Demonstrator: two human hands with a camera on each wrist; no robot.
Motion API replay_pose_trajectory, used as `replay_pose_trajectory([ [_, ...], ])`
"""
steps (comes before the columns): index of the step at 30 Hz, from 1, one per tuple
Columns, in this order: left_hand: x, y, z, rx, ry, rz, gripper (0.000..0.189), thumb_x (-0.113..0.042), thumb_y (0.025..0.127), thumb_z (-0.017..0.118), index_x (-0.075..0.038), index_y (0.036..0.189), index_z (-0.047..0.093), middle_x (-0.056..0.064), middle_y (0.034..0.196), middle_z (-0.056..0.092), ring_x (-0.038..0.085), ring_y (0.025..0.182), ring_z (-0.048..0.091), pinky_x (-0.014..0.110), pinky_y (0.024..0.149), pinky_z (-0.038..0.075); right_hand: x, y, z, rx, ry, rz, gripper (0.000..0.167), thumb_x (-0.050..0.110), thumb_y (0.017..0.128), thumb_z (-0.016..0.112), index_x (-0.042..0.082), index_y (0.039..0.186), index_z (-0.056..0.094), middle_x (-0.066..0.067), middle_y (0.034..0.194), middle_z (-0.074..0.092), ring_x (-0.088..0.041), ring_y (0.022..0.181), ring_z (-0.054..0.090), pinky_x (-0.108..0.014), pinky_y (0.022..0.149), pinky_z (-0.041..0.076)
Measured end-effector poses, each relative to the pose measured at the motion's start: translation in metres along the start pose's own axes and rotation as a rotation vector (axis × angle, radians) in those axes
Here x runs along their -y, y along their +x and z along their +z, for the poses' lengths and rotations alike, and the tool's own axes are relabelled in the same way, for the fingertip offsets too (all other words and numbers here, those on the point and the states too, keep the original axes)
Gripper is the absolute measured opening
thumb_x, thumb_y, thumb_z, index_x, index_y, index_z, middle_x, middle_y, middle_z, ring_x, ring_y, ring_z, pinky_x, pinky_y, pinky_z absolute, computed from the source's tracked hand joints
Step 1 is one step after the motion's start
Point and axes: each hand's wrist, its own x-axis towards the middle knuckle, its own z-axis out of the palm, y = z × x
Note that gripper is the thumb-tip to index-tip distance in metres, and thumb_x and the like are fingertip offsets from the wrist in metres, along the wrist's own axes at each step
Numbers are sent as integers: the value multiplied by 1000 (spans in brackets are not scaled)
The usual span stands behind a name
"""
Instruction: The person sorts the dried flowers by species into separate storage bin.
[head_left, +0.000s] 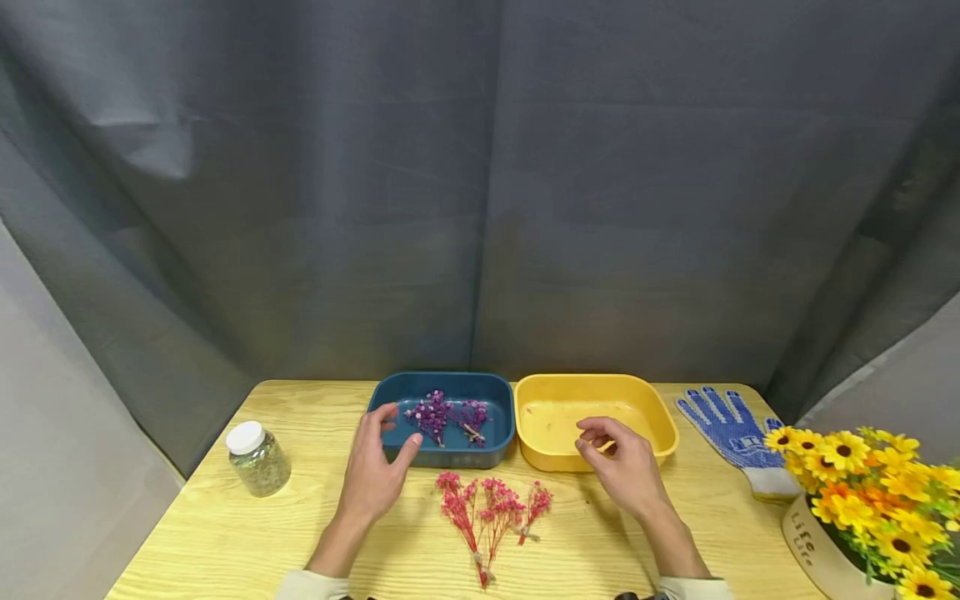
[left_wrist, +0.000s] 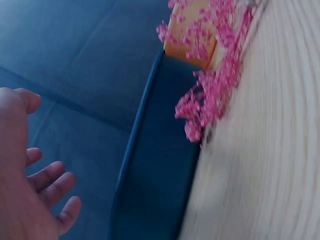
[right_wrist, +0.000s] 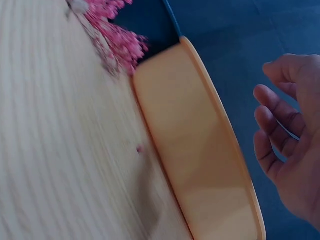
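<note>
My left hand [head_left: 377, 471] is at the front left corner of the blue bin [head_left: 390, 392], fingers loosely bent and nothing in them. Inside that bin lie two bunches of purple dried flowers [head_left: 430, 417]. Over the front of the yellow bin [head_left: 651, 400] hovers my right hand [head_left: 621, 462], fingers relaxed and holding nothing. Between the hands, on the table, pink dried flowers [head_left: 501, 502] lie in several small bunches, stems toward me. Both wrist views show the bare fingers [left_wrist: 57, 187] away from the flowers; the right fingers [right_wrist: 280, 112] are loosely curled.
A jar [head_left: 262, 467] with a white lid stands at the left of the wooden table [head_left: 187, 533]. To the right are a blue and white work glove [head_left: 738, 437] and a pot [head_left: 825, 550] of yellow flowers. A grey curtain [head_left: 480, 208] hangs behind the bins.
</note>
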Motion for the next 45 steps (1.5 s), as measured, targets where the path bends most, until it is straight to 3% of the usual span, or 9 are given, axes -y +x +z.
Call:
replay_pose_trajectory([
  [7, -22, -7, 4, 103, -105, 2, 51, -29, 92, 66, -16, 136, 44, 4, 127, 55, 20, 110, 57, 46, 94, 44, -19, 0, -19, -60, -38, 51, 16, 18, 89, 70, 19, 104, 69, 5, 86, 67, -2, 79, 56, -16, 67, 46],
  [12, -29, -13, 8, 164, -112, 1, 46, -30, 92, 66, -18, 132, 47, 0, 121, 58, 15, 104, 58, 45, 94, 45, -32, -3, -34, -106, -62, 96, 17, 19, 89, 69, 15, 106, 69, 0, 89, 68, 2, 80, 54, -11, 67, 44],
  [16, -31, -18, 13, 219, -87, 15, 33, -30, 92, 66, -19, 120, 53, -2, 111, 62, 10, 96, 59, 42, 89, 49, -41, -5, -43, -125, -100, 151, 20, 23, 91, 67, 14, 109, 68, -3, 95, 70, 2, 85, 53, -8, 70, 42],
  [23, -27, -28, 25, 367, -23, 71, 9, -25, 92, 63, -22, 100, 59, -12, 87, 60, 3, 81, 57, 27, 76, 51, -57, -13, -48, -162, -141, 251, 20, 22, 90, 67, 14, 108, 69, -5, 107, 70, -17, 96, 56, -13, 73, 40],
  [31, -25, -32, 29, 538, 28, 60, 4, -24, 90, 61, -23, 94, 61, -13, 80, 61, 0, 74, 55, 20, 69, 46, -75, -18, -50, -95, -98, 353, 31, 26, 92, 64, 15, 121, 64, -9, 134, 56, -29, 117, 54, -24, 78, 45],
  [34, -26, -32, 27, 566, 62, 65, 4, -26, 90, 62, -23, 93, 62, -14, 77, 60, 0, 70, 53, 20, 66, 44, -79, -16, -51, -74, -77, 386, 37, 26, 93, 63, 14, 128, 60, -11, 141, 50, -33, 122, 53, -37, 88, 48],
  [38, -28, -34, 26, 602, 89, 54, 7, -29, 90, 62, -22, 93, 62, -14, 74, 58, -1, 66, 51, 20, 63, 42, -81, -15, -51, -35, -27, 472, 47, 32, 95, 59, 15, 137, 51, -16, 144, 45, -36, 125, 50, -54, 98, 41],
  [45, -29, -50, 30, 698, 136, -12, 10, -34, 90, 63, -26, 89, 58, -12, 71, 55, 2, 58, 44, 22, 56, 37, -83, -14, -51, 37, 36, 593, 61, 46, 96, 51, 17, 148, 37, -14, 149, 42, -30, 124, 48, -51, 98, 38],
])
